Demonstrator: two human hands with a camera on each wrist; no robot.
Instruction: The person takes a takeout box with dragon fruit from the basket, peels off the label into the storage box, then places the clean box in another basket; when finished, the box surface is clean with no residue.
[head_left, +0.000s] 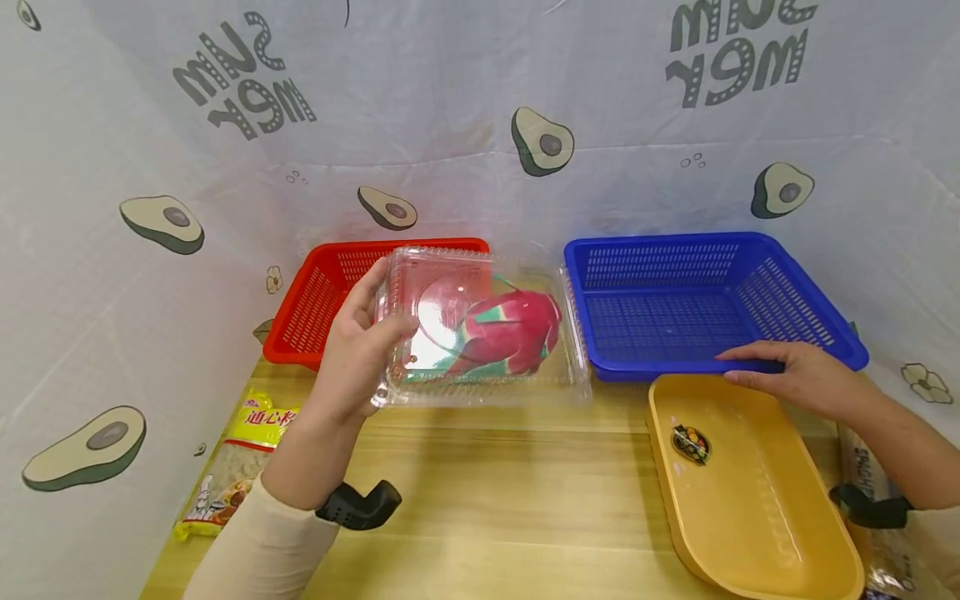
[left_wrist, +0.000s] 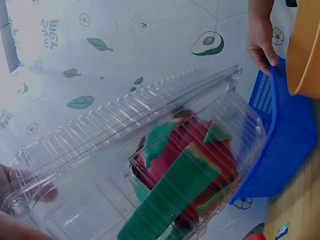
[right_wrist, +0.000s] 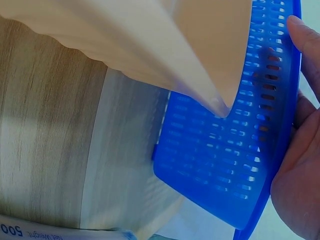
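Note:
A clear plastic clamshell box point(head_left: 438, 337) hangs above the table, gripped at its left end by my left hand point(head_left: 352, 350), with the thumb on the near face. Through the plastic shows a pink-and-green dragon fruit point(head_left: 517, 329), lying toward the box's right side; the left wrist view also shows this fruit point(left_wrist: 185, 170) inside the ribbed box. My right hand point(head_left: 806, 375) holds the near rim of a blue perforated basket point(head_left: 645, 367), its fingers reaching over the edge. In the right wrist view, the thumb lies on one side of that rim and other fingers are partly hidden behind.
Behind the box stands a red basket point(head_left: 292, 333), partly covered. A yellow tray point(head_left: 750, 500) sits in front of the blue basket. At left lies a pasta bag point(head_left: 232, 475); a spaghetti pack point(head_left: 873, 467) is at right. A printed curtain point(head_left: 450, 92) hangs behind.

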